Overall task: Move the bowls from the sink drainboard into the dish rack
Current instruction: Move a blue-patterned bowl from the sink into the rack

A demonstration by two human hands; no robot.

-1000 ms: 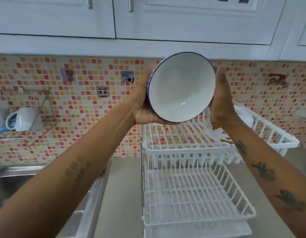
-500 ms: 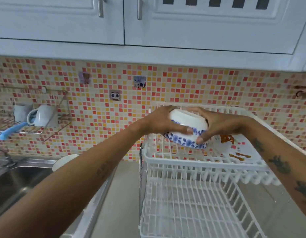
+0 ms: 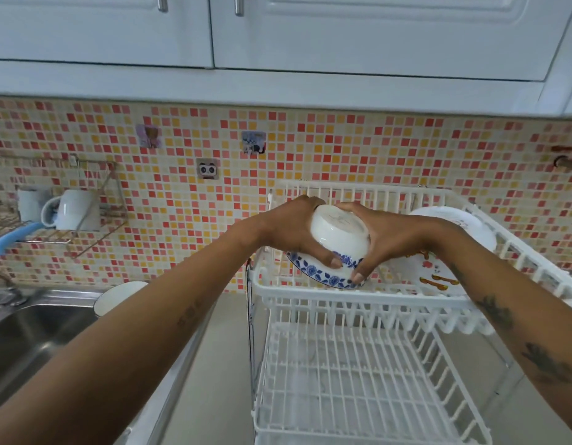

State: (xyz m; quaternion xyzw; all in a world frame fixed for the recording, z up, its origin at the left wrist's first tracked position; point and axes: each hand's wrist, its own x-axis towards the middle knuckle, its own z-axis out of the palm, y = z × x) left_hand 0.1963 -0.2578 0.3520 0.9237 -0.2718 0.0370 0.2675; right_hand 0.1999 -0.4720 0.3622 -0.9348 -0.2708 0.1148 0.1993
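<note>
A white bowl with a blue flower band (image 3: 337, 242) is held upside down and tilted, its base toward me, over the upper tier of the white two-tier dish rack (image 3: 352, 300). My left hand (image 3: 294, 231) grips its left side and my right hand (image 3: 379, 240) its right side, fingertips on the blue rim. The bowl's rim is at the level of the rack's front rail; contact with the rack is hidden. Another white bowl (image 3: 117, 297) stands on the steel drainboard (image 3: 169, 390) beside the sink, partly behind my left forearm.
White plates (image 3: 455, 232) with orange marks stand on the right of the upper tier. The lower tier (image 3: 352, 380) holds nothing. A steel sink (image 3: 27, 332) lies at the left. A wall wire shelf (image 3: 56, 232) carries a white mug. White cupboards hang overhead.
The bowl went from being held up with its inside facing me to turned upside down and lowered onto the upper tier. Both hands stayed on it.
</note>
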